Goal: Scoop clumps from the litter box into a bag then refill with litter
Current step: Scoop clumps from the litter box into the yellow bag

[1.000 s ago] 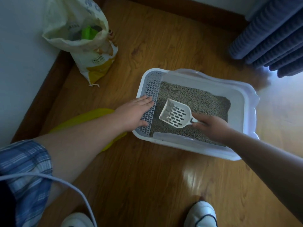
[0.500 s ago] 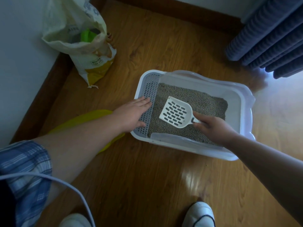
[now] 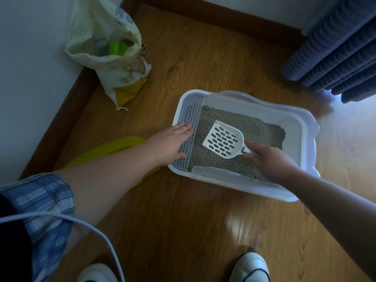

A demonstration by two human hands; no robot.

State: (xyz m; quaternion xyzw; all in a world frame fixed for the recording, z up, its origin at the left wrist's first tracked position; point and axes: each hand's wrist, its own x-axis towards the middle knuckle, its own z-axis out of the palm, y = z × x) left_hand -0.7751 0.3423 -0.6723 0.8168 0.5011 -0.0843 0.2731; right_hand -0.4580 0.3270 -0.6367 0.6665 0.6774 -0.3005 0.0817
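A white litter box (image 3: 305, 127) sits on the wooden floor, filled with grey litter (image 3: 262, 129). My left hand (image 3: 171, 143) lies flat, fingers spread, on the grey perforated step (image 3: 192, 110) at the box's left end. My right hand (image 3: 270, 159) grips the handle of a white slotted scoop (image 3: 222, 140), whose blade rests low over the litter in the middle of the box. A yellow bag (image 3: 109, 147) lies on the floor under my left forearm, mostly hidden. An open cream and yellow litter sack (image 3: 114, 64) stands in the corner.
White walls with a brown baseboard (image 3: 59, 123) bound the left and far sides. Dark blue curtains (image 3: 335, 49) hang at the upper right. My two white shoes (image 3: 252, 267) are at the bottom edge. A white cable (image 3: 89, 226) crosses the lower left.
The scoop's blade has shifted slightly within the box, tilting flatter over the litter. The view has drifted a little. My left hand stays on the perforated step.
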